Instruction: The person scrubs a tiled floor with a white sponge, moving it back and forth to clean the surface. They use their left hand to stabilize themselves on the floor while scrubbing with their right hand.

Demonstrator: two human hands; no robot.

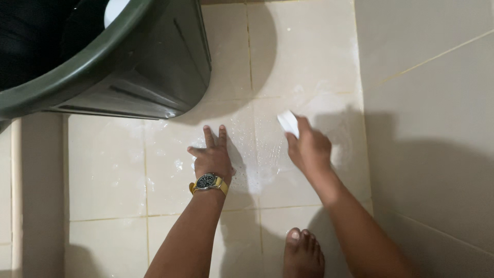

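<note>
Pinching a white sponge [288, 123] in the right hand [309, 150] grip's fingertips.

packages: I saw none on the wet tiled floor in front of me.
labels: none that I could make out, not even on the dark green bin.
signs: none on the tiled wall to my right.
screens: none; the watch on my left wrist had a plain dial, not a display.
</note>
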